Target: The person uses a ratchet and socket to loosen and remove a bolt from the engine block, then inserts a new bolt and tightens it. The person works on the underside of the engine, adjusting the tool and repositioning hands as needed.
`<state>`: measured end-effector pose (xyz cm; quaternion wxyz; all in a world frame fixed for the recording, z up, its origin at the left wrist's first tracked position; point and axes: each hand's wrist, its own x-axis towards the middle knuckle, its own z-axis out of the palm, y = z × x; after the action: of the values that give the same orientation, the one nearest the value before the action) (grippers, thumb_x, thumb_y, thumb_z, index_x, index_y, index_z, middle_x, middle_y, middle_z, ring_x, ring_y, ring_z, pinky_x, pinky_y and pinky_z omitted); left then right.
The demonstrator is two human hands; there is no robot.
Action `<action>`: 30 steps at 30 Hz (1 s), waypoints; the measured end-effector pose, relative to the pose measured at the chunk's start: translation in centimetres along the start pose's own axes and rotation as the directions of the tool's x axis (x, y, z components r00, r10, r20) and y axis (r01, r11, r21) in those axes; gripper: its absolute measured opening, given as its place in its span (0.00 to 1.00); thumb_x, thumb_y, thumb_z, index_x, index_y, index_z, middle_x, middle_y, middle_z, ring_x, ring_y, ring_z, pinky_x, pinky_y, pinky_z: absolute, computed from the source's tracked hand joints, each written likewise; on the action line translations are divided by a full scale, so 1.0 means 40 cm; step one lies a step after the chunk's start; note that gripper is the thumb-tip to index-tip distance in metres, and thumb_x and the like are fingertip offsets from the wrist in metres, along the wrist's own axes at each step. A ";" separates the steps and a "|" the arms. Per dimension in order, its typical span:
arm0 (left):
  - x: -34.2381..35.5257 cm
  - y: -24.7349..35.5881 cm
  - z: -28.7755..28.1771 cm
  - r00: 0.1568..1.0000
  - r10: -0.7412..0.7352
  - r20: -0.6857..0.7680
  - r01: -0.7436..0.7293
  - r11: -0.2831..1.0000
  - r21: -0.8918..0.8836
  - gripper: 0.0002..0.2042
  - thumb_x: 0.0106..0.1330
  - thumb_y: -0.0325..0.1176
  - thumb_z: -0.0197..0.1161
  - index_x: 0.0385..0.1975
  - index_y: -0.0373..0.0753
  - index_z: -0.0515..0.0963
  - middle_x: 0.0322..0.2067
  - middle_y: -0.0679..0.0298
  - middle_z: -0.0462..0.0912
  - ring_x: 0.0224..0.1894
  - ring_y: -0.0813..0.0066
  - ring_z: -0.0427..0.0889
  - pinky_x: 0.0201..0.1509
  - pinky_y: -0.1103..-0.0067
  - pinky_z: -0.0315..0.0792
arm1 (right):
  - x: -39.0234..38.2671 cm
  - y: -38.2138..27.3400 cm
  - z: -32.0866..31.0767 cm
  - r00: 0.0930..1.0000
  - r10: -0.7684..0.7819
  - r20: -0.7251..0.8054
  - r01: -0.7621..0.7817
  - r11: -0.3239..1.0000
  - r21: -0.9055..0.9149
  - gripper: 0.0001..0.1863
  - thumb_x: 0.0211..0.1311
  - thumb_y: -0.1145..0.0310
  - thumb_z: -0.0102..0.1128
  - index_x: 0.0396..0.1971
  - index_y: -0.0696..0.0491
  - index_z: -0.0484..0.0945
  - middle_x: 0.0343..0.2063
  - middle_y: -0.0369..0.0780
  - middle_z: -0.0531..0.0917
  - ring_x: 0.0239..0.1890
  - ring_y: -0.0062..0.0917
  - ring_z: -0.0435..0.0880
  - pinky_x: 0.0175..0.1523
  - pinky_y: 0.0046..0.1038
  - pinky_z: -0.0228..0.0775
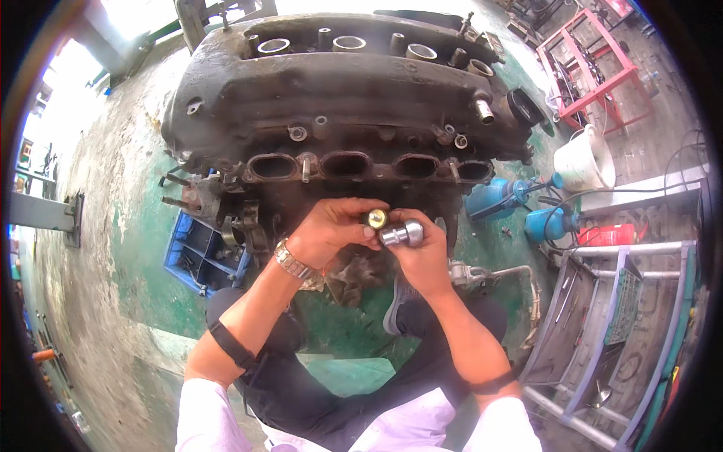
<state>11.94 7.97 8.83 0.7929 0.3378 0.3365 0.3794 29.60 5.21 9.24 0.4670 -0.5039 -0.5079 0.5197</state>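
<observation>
Holding one small part per hand, in front of the engine (331, 90). Left hand (339, 220): fingers closed on a round piece (376, 218), yellow face toward the camera. Right hand (423, 256): fingers wrapped about a chrome piece (404, 234), narrower end pointing left. The two pieces sit close together, just below the row of ports (345, 165) in view; contact between them: cannot tell. Watch (291, 260) on left wrist. Blue bin (175, 256) on floor, left of the hands; white bucket (578, 163) well to the right.
</observation>
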 end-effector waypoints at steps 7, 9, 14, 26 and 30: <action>0.040 -0.056 -0.037 0.982 -0.122 -0.145 0.126 0.992 0.020 0.12 0.61 0.27 0.59 0.41 0.26 0.73 0.28 0.60 0.79 0.24 0.77 0.77 0.33 0.79 0.78 | 0.023 0.077 0.024 0.977 0.207 -0.053 -0.210 0.977 -0.043 0.04 0.50 0.78 0.60 0.27 0.60 0.76 0.24 0.35 0.80 0.27 0.14 0.75 0.32 0.18 0.65; 0.051 -0.064 -0.050 0.983 -0.096 -0.158 0.103 0.994 0.034 0.10 0.62 0.28 0.58 0.38 0.27 0.74 0.26 0.61 0.79 0.23 0.78 0.76 0.31 0.80 0.77 | 0.034 0.090 0.035 0.973 0.219 -0.068 -0.220 0.975 -0.022 0.03 0.51 0.77 0.60 0.26 0.59 0.76 0.22 0.36 0.80 0.25 0.14 0.75 0.29 0.18 0.64; 0.062 -0.059 -0.066 0.980 -0.072 -0.188 0.081 0.996 0.041 0.05 0.62 0.29 0.59 0.31 0.33 0.74 0.24 0.63 0.78 0.22 0.76 0.76 0.26 0.80 0.71 | 0.050 0.067 0.057 0.940 0.340 -0.034 -0.327 0.924 0.196 0.05 0.51 0.78 0.55 0.28 0.61 0.78 0.25 0.39 0.82 0.26 0.19 0.79 0.32 0.23 0.70; 0.094 -0.061 -0.082 0.971 -0.040 -0.235 0.038 0.999 -0.015 0.04 0.62 0.28 0.59 0.29 0.35 0.75 0.21 0.65 0.75 0.19 0.77 0.73 0.23 0.80 0.70 | 0.083 0.050 0.088 0.936 0.348 -0.051 -0.319 0.901 0.294 0.02 0.53 0.75 0.56 0.27 0.57 0.77 0.22 0.33 0.79 0.17 0.10 0.67 0.20 0.15 0.54; 0.100 -0.061 -0.087 0.965 -0.053 -0.255 0.050 0.999 -0.018 0.03 0.62 0.28 0.59 0.30 0.35 0.74 0.21 0.65 0.75 0.18 0.78 0.73 0.21 0.80 0.71 | 0.087 0.052 0.091 0.936 0.350 -0.049 -0.321 0.901 0.293 0.02 0.53 0.75 0.57 0.27 0.57 0.77 0.22 0.33 0.79 0.17 0.10 0.68 0.20 0.16 0.55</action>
<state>12.04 11.08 3.91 0.7546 0.2727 0.4423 0.4008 25.81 8.38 6.88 0.4618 -0.5379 -0.3107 0.6331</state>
